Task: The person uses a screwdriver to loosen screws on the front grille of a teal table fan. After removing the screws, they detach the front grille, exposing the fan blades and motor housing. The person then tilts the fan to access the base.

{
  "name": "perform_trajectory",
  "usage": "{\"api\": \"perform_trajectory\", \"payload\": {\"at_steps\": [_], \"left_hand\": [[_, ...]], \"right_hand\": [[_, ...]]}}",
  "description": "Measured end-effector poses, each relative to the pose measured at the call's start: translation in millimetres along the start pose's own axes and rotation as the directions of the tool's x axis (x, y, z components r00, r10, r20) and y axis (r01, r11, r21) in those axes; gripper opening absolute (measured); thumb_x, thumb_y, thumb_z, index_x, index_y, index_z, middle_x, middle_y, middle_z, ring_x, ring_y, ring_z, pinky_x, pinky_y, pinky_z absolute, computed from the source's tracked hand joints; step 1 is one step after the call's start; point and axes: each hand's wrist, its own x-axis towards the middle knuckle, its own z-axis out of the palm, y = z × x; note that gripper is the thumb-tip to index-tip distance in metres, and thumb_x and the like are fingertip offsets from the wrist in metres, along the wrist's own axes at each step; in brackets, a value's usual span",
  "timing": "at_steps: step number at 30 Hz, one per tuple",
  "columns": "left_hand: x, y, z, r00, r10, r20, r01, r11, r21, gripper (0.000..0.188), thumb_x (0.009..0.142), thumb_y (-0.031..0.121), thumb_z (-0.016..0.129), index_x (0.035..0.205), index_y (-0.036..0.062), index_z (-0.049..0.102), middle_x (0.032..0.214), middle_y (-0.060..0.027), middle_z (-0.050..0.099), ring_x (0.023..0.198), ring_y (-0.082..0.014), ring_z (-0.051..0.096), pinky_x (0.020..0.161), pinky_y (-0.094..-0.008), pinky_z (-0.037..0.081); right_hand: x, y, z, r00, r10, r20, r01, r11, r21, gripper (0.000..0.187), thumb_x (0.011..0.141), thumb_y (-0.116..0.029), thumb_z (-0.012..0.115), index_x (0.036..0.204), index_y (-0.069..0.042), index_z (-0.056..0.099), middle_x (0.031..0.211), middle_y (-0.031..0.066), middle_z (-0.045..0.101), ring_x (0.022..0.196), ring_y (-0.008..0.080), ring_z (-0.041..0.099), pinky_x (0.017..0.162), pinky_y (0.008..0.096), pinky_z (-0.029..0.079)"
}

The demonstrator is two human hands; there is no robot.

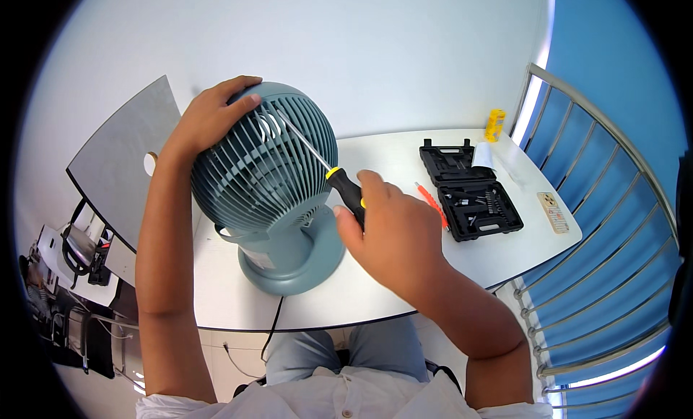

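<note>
A grey-green table fan [263, 173] with a round slatted housing stands on its base [292, 264] at the left of the white table. My left hand [213, 116] lies over the top left of the housing, fingers spread along its upper rim. In my right hand [397, 231] is a screwdriver [317, 155] with a black and yellow handle, gripped by the handle. Its long shaft slants up and left, and the tip meets the slats near the top of the housing. Whether the tip sits on a screw, I cannot tell.
An opened black tool case [480, 210] with bits lies right of the fan, beside a red and white pen-like tool [432, 204]. Behind it stands a yellow container [494, 125]. A card of small parts [554, 212] lies near the right edge, beside a metal railing [599, 123]. A black cord [273, 325] hangs off the front.
</note>
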Motion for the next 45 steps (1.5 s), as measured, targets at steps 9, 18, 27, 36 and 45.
{"api": "perform_trajectory", "payload": {"at_steps": [9,18,27,36,45], "left_hand": [[-2,1,-1,1.0,0.003,-0.01,-0.003,1.0,0.008,0.051,0.087,0.044,0.052,0.126,0.0115,0.059,0.124,-0.0148,0.061,0.114,-0.0318,0.057,0.099,-0.0367,0.042],[0,-3,1,0.999,0.021,-0.045,-0.018,0.997,0.078,0.052,0.086,0.045,0.051,0.124,0.0111,0.06,0.122,-0.0141,0.062,0.114,-0.0324,0.057,0.098,-0.0379,0.043],[0,-6,2,0.998,0.019,-0.053,-0.015,0.996,0.083,0.053,0.085,0.049,0.051,0.124,0.0141,0.061,0.121,-0.0129,0.063,0.113,-0.031,0.058,0.097,-0.0378,0.044],[3,-8,3,0.999,0.006,-0.042,-0.002,0.995,0.1,0.053,0.085,0.049,0.051,0.125,0.0154,0.061,0.121,-0.0122,0.064,0.112,-0.031,0.059,0.096,-0.0387,0.044],[1,-3,1,1.0,0.008,-0.018,-0.006,0.995,0.101,0.05,0.088,0.043,0.052,0.127,0.0128,0.058,0.121,-0.0151,0.062,0.112,-0.0312,0.059,0.098,-0.0374,0.043]], "right_hand": [[6,23,12,0.628,0.01,0.778,-0.776,-0.072,0.627,0.03,0.094,-0.027,0.042,0.101,0.0,0.053,0.078,0.0178,0.062,0.052,0.0219,0.058,0.053,0.0324,0.049],[-1,3,3,0.997,0.074,-0.017,-0.075,0.996,-0.046,0.027,0.083,-0.027,0.066,0.084,-0.007,0.048,0.063,0.0101,0.056,0.052,0.0275,0.056,0.046,0.0387,0.042],[19,16,-18,0.682,0.234,0.693,-0.727,0.317,0.609,0.027,0.093,-0.022,0.043,0.1,0.001,0.055,0.076,0.0102,0.063,0.057,0.0191,0.06,0.05,0.0302,0.045],[2,12,-1,0.995,-0.043,-0.089,0.03,0.99,-0.137,0.025,0.08,-0.02,0.067,0.083,-0.004,0.048,0.063,0.0091,0.053,0.052,0.0228,0.054,0.047,0.0357,0.04],[17,26,-12,0.765,0.22,0.605,-0.624,0.482,0.614,0.026,0.091,-0.026,0.054,0.091,0.0,0.054,0.085,0.0138,0.061,0.066,0.0254,0.065,0.054,0.0342,0.051]]}}
